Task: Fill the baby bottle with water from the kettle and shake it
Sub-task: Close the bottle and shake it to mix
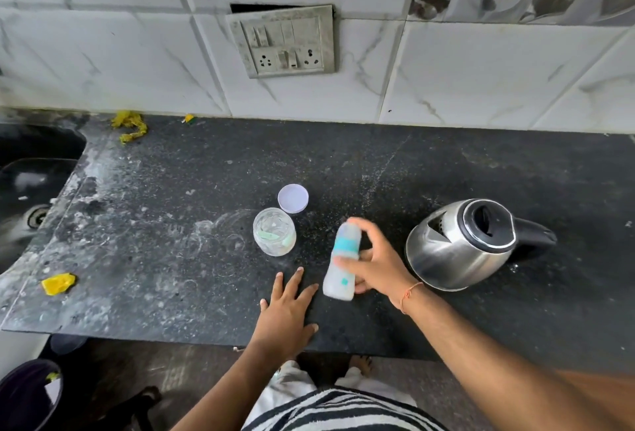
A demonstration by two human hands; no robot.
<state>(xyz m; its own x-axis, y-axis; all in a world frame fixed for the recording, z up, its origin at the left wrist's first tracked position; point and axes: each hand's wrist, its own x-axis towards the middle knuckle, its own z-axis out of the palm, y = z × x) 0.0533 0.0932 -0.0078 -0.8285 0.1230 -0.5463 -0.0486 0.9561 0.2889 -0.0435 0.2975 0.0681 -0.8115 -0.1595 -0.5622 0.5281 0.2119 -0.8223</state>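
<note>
a clear jar (pixel 275 232) is standing open just left of the grip, and its round pale lid (pixel 293 198) is lying flat beyond it, close but apart. far to the left a yellow scrap (pixel 57 283) is sitting near the counter edge, with a sink (pixel 32 190) beyond it. yellow bits (pixel 130 125) are lying along the back wall, where a grimy switchboard (pixel 285 41) is hanging above.

Black stone counter (pixel 412 169): kettle (pixel 460 248), open jar (pixel 274 232), lid (pixel 293 198), yellow scraps (pixel 57 283), left hand (pixel 287 310) flat.
</note>
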